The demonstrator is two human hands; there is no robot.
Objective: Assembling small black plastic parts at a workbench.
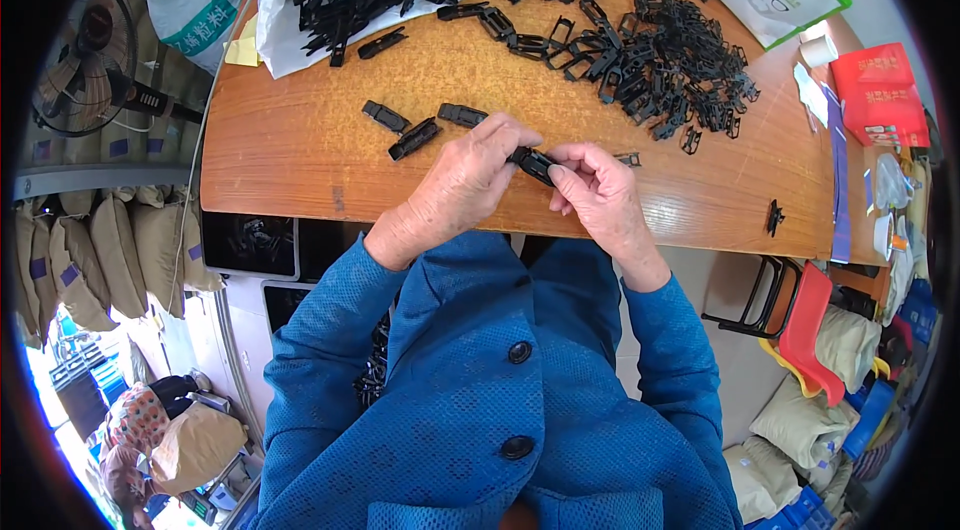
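Note:
My left hand [462,178] and my right hand [604,198] meet above the table's near edge. Between them they pinch a slim black plastic clip-like part [534,164], one hand at each end. The fingers cover much of it, so its exact shape is unclear. Just left of my left hand lie a black part [385,116], a second black part [414,139] and a third black part [462,114] close to the knuckles. Beside my right fingers a small black frame piece [628,159] pokes out, partly hidden.
A heap of black open frame pieces [685,65] covers the table's right middle. An open white bag [275,25] holds many black parts at the far left. One small black piece [775,218] rests near the right edge. A red chair [808,335] stands beyond the table at right.

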